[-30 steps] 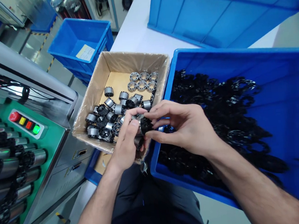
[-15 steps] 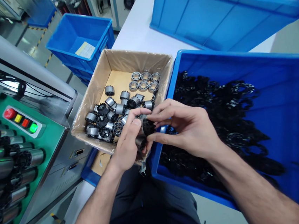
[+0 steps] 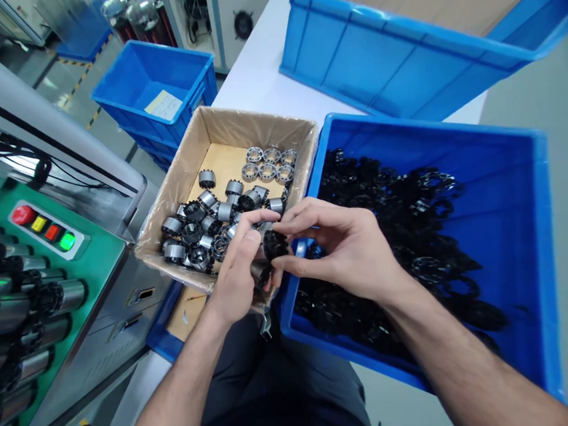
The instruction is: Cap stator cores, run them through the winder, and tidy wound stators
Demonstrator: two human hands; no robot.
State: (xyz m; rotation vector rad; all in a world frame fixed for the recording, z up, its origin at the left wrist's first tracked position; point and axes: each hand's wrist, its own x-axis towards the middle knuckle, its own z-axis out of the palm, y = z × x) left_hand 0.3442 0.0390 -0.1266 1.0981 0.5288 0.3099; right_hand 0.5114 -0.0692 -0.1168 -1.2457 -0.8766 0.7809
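Note:
My left hand (image 3: 234, 275) is closed around a metal stator core (image 3: 265, 229) above the near right corner of a plastic-lined cardboard box (image 3: 178, 153). Below that core, the same hand holds a second dark-ended core (image 3: 260, 273), partly hidden by the fingers. My right hand (image 3: 350, 247) pinches the black toothed end piece (image 3: 275, 244) on the upper core between thumb and fingers. In the box lie several cores with black ends (image 3: 194, 211) in a loose heap. Bare ring-shaped cores (image 3: 267, 172) stand in rows at its far right.
A blue bin (image 3: 531, 229) of loose black plastic pieces (image 3: 391, 229) sits to the right. Behind it stands another blue bin (image 3: 374, 57) on the white table (image 3: 255, 68). Stacked blue crates (image 3: 151, 85) are beyond the box. At left, a green machine top (image 3: 92, 278) carries metal cylinders and a button panel (image 3: 47, 229).
The view has shifted slightly, so the bins and hands appear a little further left. Both hands keep the same hold on the cores.

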